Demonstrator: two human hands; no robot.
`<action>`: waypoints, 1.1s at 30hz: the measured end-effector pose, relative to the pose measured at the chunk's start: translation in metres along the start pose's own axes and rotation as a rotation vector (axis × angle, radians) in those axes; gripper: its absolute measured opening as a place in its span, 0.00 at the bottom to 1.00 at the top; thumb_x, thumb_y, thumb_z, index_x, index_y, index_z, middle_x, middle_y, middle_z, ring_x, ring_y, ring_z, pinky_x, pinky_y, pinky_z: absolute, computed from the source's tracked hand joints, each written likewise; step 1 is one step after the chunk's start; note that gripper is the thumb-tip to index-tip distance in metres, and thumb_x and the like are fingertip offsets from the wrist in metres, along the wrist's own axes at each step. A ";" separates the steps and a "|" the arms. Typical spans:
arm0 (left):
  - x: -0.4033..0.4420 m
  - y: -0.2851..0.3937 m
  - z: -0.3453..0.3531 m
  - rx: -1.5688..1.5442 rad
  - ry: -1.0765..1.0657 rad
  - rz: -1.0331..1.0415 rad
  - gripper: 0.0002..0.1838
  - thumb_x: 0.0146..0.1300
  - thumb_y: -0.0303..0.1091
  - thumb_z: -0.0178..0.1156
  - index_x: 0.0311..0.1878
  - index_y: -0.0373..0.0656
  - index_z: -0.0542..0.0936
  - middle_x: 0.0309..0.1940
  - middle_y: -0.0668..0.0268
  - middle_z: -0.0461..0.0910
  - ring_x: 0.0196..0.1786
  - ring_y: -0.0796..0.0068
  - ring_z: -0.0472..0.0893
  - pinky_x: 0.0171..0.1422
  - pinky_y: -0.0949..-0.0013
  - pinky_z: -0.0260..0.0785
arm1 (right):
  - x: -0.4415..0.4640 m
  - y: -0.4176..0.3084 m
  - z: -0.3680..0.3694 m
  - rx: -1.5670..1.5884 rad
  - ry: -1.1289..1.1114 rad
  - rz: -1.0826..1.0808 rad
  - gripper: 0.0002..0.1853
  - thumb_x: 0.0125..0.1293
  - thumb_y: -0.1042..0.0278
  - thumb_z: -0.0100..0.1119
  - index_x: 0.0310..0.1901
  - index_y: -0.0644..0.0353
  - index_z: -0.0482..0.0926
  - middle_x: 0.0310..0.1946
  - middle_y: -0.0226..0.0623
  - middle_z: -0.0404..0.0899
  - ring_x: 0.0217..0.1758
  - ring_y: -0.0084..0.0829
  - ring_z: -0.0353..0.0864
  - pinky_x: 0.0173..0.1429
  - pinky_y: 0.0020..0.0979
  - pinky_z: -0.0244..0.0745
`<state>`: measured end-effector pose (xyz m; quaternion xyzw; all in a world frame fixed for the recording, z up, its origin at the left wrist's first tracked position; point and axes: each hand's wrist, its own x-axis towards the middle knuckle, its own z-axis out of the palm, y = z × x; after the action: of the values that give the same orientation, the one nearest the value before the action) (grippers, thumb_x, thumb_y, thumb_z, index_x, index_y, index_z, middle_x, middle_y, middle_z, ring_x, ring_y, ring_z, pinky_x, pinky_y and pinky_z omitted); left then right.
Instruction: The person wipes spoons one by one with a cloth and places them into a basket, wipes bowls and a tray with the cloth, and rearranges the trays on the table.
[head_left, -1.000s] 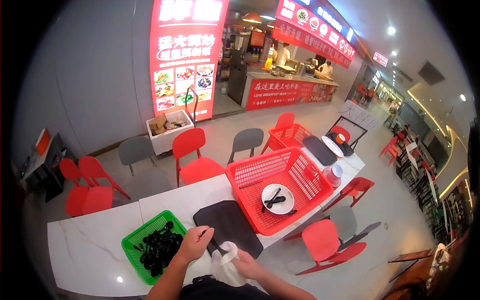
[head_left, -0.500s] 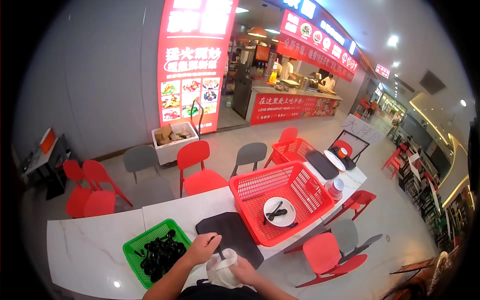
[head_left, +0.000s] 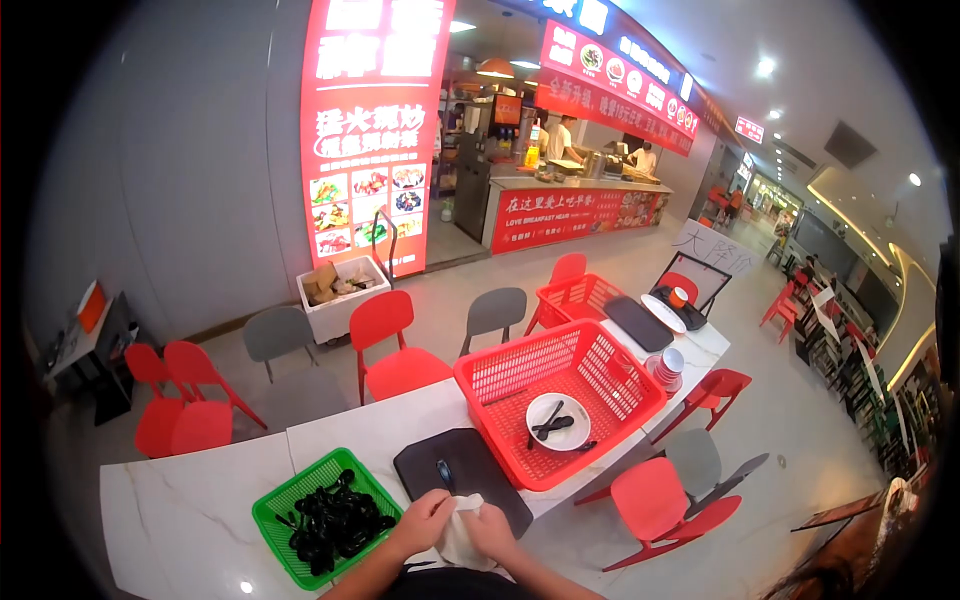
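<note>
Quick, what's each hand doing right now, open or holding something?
Left hand: closed, beside the black spoon and white cloth; can't tell which it grips.
Right hand: closed, holding the white cloth.

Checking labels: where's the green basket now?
Head view: green basket sits at the person's left on the table, beside the black tray, holding black spoons.

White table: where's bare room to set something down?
Bare: left end of the table, up to the green basket; the strip behind the near tray, left of the red basket. Crowded: the far end: far tray, plate, cups.
</note>
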<state>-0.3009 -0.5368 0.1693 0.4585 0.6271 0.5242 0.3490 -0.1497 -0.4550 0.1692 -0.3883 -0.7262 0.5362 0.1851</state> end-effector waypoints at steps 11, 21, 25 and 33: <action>-0.001 -0.013 -0.007 -0.119 0.106 -0.017 0.10 0.73 0.32 0.59 0.46 0.37 0.86 0.33 0.71 0.84 0.35 0.85 0.76 0.42 0.76 0.69 | -0.001 0.014 0.013 -0.027 -0.158 -0.238 0.28 0.70 0.65 0.55 0.71 0.61 0.68 0.50 0.54 0.81 0.54 0.45 0.84 0.59 0.38 0.75; -0.002 0.053 -0.025 -0.165 0.450 0.165 0.11 0.77 0.31 0.51 0.46 0.33 0.80 0.42 0.61 0.87 0.44 0.77 0.84 0.54 0.72 0.75 | -0.006 -0.012 -0.023 0.240 -0.262 -0.018 0.21 0.71 0.72 0.60 0.64 0.67 0.74 0.52 0.34 0.83 0.53 0.24 0.82 0.59 0.29 0.75; -0.006 0.065 -0.037 -0.173 0.337 0.103 0.11 0.77 0.32 0.51 0.49 0.36 0.80 0.28 0.69 0.83 0.26 0.84 0.77 0.33 0.77 0.70 | -0.006 -0.024 -0.049 0.352 -0.087 -0.177 0.19 0.72 0.74 0.60 0.63 0.66 0.76 0.54 0.34 0.83 0.56 0.24 0.81 0.61 0.29 0.75; -0.014 0.083 -0.019 0.204 0.099 0.148 0.11 0.70 0.36 0.60 0.47 0.40 0.85 0.29 0.62 0.86 0.29 0.72 0.83 0.35 0.68 0.73 | 0.011 -0.029 -0.052 0.545 -0.116 -0.139 0.14 0.71 0.72 0.59 0.56 0.65 0.80 0.48 0.34 0.85 0.50 0.26 0.84 0.56 0.31 0.79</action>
<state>-0.2962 -0.5539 0.2536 0.5102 0.6581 0.5040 0.2295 -0.1312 -0.4172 0.2131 -0.2423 -0.5897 0.7189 0.2771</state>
